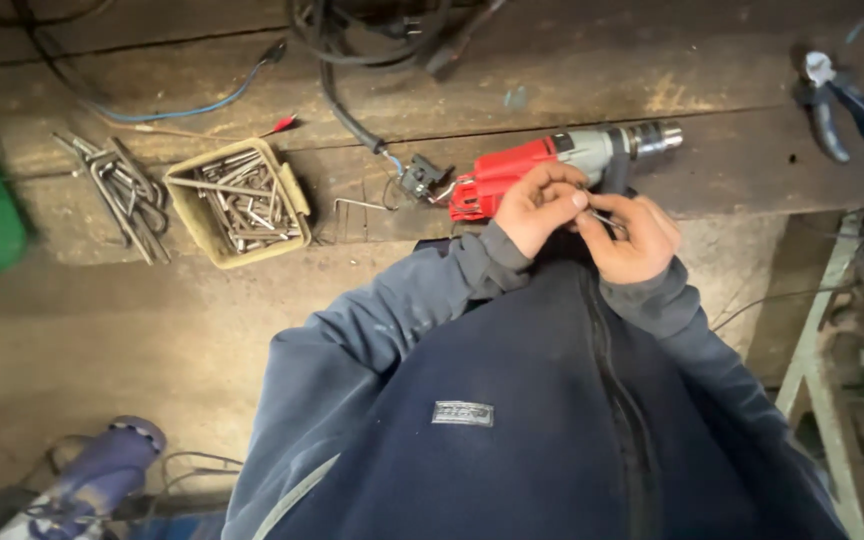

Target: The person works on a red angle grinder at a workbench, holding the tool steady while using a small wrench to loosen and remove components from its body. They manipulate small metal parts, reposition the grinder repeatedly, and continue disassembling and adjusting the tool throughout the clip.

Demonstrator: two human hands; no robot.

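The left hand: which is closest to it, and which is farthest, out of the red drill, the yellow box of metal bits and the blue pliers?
From the left hand:
1. Red drill, right under the hand, touching it or nearly so.
2. Yellow box, off to the left on the bench.
3. Blue pliers, far right, at the back of the bench.

- Right of the red drill, bare bench wood reaches to the pliers.
- Left of the drill, a switch with wires and a tray of metal rods block the way.
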